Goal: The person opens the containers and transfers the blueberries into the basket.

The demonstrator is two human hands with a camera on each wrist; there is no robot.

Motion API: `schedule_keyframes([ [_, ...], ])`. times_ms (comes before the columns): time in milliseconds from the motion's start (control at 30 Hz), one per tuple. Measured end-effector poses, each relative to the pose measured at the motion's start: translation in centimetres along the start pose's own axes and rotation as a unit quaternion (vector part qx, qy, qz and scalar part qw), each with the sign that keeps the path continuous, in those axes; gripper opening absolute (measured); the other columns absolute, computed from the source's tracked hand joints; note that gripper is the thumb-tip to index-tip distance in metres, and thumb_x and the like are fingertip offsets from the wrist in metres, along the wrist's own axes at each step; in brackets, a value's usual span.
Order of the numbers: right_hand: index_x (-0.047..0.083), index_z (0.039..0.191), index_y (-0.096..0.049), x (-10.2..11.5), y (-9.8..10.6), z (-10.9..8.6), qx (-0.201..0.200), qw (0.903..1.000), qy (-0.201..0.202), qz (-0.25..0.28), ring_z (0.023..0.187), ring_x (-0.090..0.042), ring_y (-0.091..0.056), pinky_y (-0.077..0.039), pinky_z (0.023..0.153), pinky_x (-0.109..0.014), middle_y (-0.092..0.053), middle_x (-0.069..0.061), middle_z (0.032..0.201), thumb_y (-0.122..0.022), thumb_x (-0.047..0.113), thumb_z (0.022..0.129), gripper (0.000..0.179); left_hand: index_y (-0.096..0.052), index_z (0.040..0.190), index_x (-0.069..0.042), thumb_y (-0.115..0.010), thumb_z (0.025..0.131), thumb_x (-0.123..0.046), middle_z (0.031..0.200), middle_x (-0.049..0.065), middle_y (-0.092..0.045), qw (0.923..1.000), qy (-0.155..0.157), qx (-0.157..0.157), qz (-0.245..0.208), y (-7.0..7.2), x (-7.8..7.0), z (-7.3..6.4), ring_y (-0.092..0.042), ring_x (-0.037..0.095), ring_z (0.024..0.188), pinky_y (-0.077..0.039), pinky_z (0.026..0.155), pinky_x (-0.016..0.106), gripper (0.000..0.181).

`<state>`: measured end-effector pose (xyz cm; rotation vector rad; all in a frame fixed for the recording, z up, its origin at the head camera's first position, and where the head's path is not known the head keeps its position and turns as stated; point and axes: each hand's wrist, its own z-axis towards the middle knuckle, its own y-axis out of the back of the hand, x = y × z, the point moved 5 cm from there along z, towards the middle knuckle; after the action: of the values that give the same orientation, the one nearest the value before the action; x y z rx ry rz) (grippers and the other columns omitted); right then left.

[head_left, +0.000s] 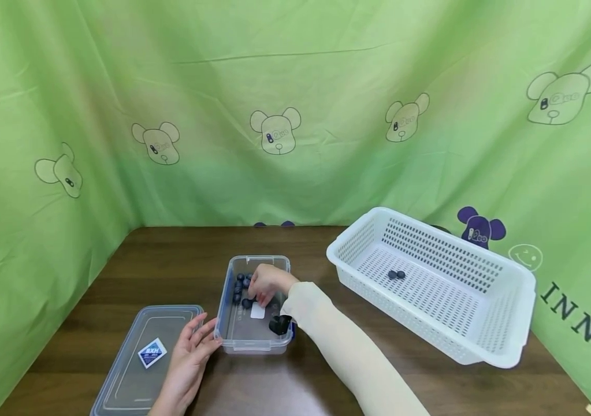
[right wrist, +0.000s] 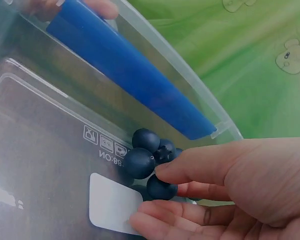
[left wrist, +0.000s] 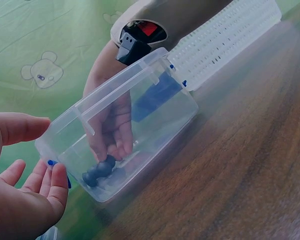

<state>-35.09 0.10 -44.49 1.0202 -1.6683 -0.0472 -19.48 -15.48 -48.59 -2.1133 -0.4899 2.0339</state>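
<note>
A clear plastic box point(head_left: 230, 329) with blue side clips point(right wrist: 125, 70) stands without its lid on the table. Several blueberries point(head_left: 237, 289) lie along its far left part, beside a white label point(right wrist: 112, 202) on the floor. My right hand point(head_left: 269, 283) reaches down inside, its thumb and finger pinching a blueberry point(right wrist: 161, 188) among the others. At the near left corner, my left hand point(head_left: 188, 355) touches the box from outside. In the left wrist view, its thumb lies near the rim and its loosely extended fingers point(left wrist: 57, 192) rest by a clip.
A clear lid point(head_left: 129, 370) with a blue and white sticker lies left of the box. At the right stands a white perforated basket point(head_left: 430, 338) holding two blueberries point(head_left: 396, 275). Green printed cloth point(head_left: 212, 190) hangs behind the brown table point(head_left: 170, 248).
</note>
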Motion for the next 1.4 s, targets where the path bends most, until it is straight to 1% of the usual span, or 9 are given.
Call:
schedule_keyframes([
  [200, -0.007, 0.081, -0.070, -0.3, 0.1, 0.1, 0.016, 0.9990, 0.011, 0.041, 0.051, -0.018, -0.060, -0.059, 0.058, -0.033, -0.061, -0.012, 0.061, -0.063, -0.005, 0.087, 0.009, -0.030, 0.142, 0.001, -0.058, 0.089, 0.011, 0.118, 0.000, -0.059, 0.9998, -0.008, 0.016, 0.006, -0.1, 0.2, -0.2, -0.060, 0.010, 0.104, -0.051, 0.087, 0.023, 0.061],
  [433, -0.011, 0.090, -0.071, 0.2, 0.4, 0.1, 0.029, 0.9967, 0.030, 0.070, 0.052, -0.017, -0.060, -0.059, 0.060, -0.033, -0.060, -0.011, 0.062, -0.062, -0.003, 0.089, 0.012, -0.029, 0.143, 0.003, -0.059, 0.087, 0.013, 0.116, -0.002, -0.060, 0.9999, -0.008, 0.007, 0.006, 0.0, 0.1, -0.1, -0.060, 0.009, 0.103, -0.051, 0.087, 0.022, 0.063],
  [633, -0.012, 0.094, -0.069, 0.4, 1.3, 0.0, 0.036, 0.9947, 0.040, 0.088, 0.054, -0.017, -0.061, -0.060, 0.061, -0.034, -0.060, -0.011, 0.062, -0.061, -0.003, 0.089, 0.013, -0.027, 0.144, 0.004, -0.059, 0.087, 0.012, 0.118, 0.000, -0.059, 1.0000, 0.000, 0.003, 0.008, -0.1, 0.1, 0.0, -0.060, 0.010, 0.104, -0.051, 0.088, 0.023, 0.066],
  [733, -0.012, 0.097, -0.068, 0.3, 2.0, 0.0, 0.035, 0.9921, 0.038, 0.114, 0.054, -0.018, -0.062, -0.060, 0.061, -0.034, -0.061, -0.011, 0.062, -0.061, -0.003, 0.088, 0.014, -0.028, 0.144, 0.004, -0.059, 0.088, 0.012, 0.119, 0.001, -0.059, 0.9999, -0.004, 0.008, 0.007, -0.1, 0.1, 0.0, -0.060, 0.010, 0.104, -0.051, 0.088, 0.023, 0.064],
  [867, -0.015, 0.104, -0.065, 0.3, 2.8, 0.0, 0.045, 0.9855, 0.031, 0.161, 0.054, -0.016, -0.062, -0.059, 0.059, -0.030, -0.060, -0.011, 0.063, -0.059, -0.004, 0.090, 0.019, -0.030, 0.143, 0.003, -0.058, 0.088, 0.012, 0.117, -0.001, -0.060, 0.9998, -0.010, 0.012, 0.008, 0.0, 0.0, 0.0, -0.059, 0.010, 0.104, -0.051, 0.087, 0.022, 0.063],
  [1000, -0.018, 0.113, -0.062, 0.4, 3.7, -0.3, 0.056, 0.9832, 0.031, 0.171, 0.055, -0.016, -0.062, -0.060, 0.065, -0.033, -0.061, -0.012, 0.066, -0.059, -0.002, 0.092, 0.026, -0.032, 0.141, 0.002, -0.059, 0.086, 0.013, 0.115, -0.004, -0.060, 0.9999, -0.008, 0.007, 0.007, 0.1, 0.0, 0.0, -0.060, 0.010, 0.103, -0.051, 0.087, 0.022, 0.063],
  [1100, -0.018, 0.115, -0.062, 0.5, 4.6, -0.8, 0.047, 0.9843, 0.037, 0.166, 0.057, -0.016, -0.063, -0.060, 0.068, -0.035, -0.062, -0.012, 0.067, -0.060, -0.001, 0.092, 0.028, -0.033, 0.140, 0.000, -0.060, 0.086, 0.013, 0.114, -0.004, -0.061, 0.9999, -0.011, 0.009, 0.003, 0.2, 0.1, -0.1, -0.060, 0.009, 0.102, -0.052, 0.087, 0.022, 0.062],
  [1267, -0.018, 0.113, -0.062, 0.6, 6.4, -1.5, 0.032, 0.9819, 0.049, 0.180, 0.056, -0.016, -0.062, -0.059, 0.061, -0.029, -0.061, -0.012, 0.066, -0.059, -0.003, 0.091, 0.026, -0.034, 0.140, 0.001, -0.060, 0.087, 0.013, 0.115, -0.003, -0.061, 0.9998, -0.017, 0.013, 0.004, 0.2, 0.1, -0.2, -0.060, 0.010, 0.102, -0.052, 0.086, 0.022, 0.061],
  [1400, -0.020, 0.114, -0.059, 0.8, 8.2, -2.0, 0.027, 0.9790, 0.059, 0.194, 0.057, -0.015, -0.061, -0.058, 0.061, -0.028, -0.061, -0.010, 0.065, -0.056, -0.004, 0.092, 0.027, -0.032, 0.141, 0.002, -0.060, 0.087, 0.013, 0.115, -0.002, -0.061, 0.9999, -0.008, 0.004, 0.008, 0.0, 0.1, 0.0, -0.060, 0.010, 0.102, -0.052, 0.087, 0.022, 0.063],
])
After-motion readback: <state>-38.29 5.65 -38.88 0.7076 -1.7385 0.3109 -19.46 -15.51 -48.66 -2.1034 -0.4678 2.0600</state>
